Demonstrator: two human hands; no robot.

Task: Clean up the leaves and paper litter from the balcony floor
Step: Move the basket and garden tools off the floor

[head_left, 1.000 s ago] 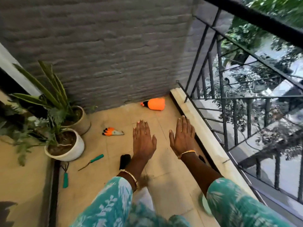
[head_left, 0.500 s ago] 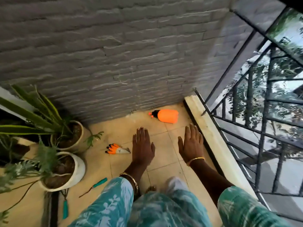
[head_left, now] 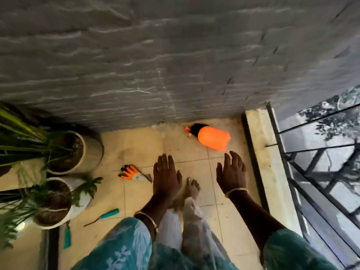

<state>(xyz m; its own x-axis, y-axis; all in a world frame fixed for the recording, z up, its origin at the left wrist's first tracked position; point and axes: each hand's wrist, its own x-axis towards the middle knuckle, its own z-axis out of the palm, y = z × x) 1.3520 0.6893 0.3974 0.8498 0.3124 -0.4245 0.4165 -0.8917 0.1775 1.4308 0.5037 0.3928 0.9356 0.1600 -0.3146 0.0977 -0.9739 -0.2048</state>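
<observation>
Both hands are extended forward, palms down, above the tiled balcony floor (head_left: 140, 145). The left hand (head_left: 165, 178) has straight fingers held close together; the right hand (head_left: 231, 174), nearer the railing-side edge, has fingers slightly parted; neither grip holds anything. No leaves or paper litter can be made out on the floor. An orange spray bottle (head_left: 212, 139) lies by the wall; an orange glove (head_left: 134, 174) lies near the left hand.

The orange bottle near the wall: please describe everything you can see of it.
The orange bottle looks like plastic, bright orange, with a black spray head and small orange tips pointing left. It lies on its side on the tiled floor, close to the grey wall. Nothing but the floor touches it; the right hand hovers nearby.
</observation>
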